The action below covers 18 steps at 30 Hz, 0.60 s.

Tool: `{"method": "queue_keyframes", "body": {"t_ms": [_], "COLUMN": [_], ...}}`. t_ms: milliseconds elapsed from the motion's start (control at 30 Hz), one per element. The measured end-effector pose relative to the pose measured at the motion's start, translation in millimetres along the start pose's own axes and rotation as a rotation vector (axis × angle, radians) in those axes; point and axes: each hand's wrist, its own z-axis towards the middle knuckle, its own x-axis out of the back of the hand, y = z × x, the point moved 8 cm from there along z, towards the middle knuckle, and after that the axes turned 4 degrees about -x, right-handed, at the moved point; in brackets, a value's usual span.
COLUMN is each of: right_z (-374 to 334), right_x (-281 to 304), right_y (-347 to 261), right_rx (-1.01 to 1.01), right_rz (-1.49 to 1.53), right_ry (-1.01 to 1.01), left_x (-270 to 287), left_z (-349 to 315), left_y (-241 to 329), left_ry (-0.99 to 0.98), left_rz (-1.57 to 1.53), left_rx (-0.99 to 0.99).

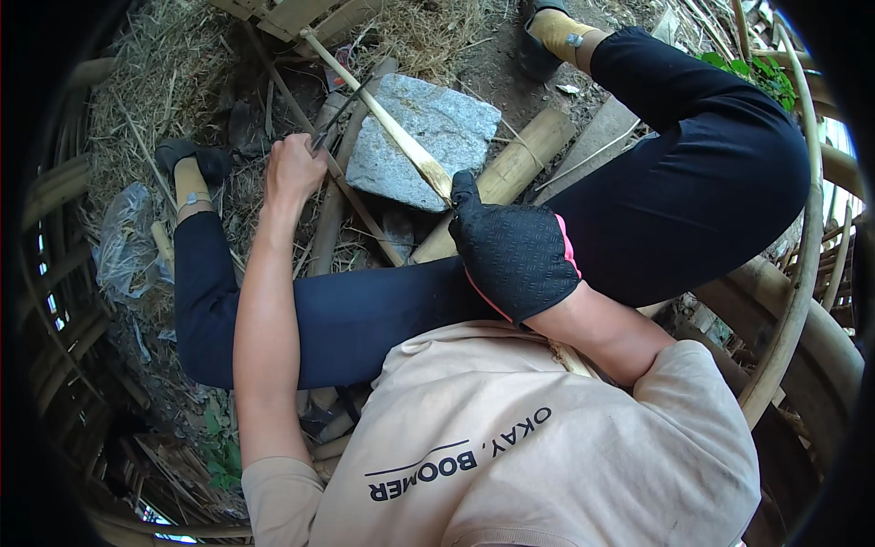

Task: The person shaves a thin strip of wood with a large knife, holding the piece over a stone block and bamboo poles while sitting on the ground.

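Pale yellow and slender, a long wooden stick (pixel 394 135) slants away leftward from my black-gloved right hand (pixel 518 260), which is closed around its near end. My bare left hand (pixel 293 173), further left, clasps a dark, narrow-bladed knife (pixel 339 115); its blade crosses the stick's far part, though I can't tell whether they touch. Just beyond my gloved grip sits a rough grey stone block (pixel 447 114), a thick tan bamboo pole (pixel 531 153) beside it.
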Motion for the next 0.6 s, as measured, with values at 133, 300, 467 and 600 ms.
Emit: {"method": "queue_keyframes", "body": {"t_ms": [133,300,467,600], "right_z": [-2,-2,-2,1], "right_x": [-3,-5,-5,0], "right_y": [2,6,4,7], "right_rx": [0.006,0.019,0.02,0.006], "right_rz": [0.031,0.059,0.045,0.119], "right_ry": [0.011,0.026,-0.01,-0.045], "left_x": [-5,-9,-9,1], "left_z": [-14,-23,0,30], "left_y": [12,52,31,7], "left_ry": [0.009,-0.024,0.048,0.05], "left_rz": [-0.153,-0.202,-0.14,-0.032], "left_rx": [-0.101,-0.31,-0.298,-0.128]}}
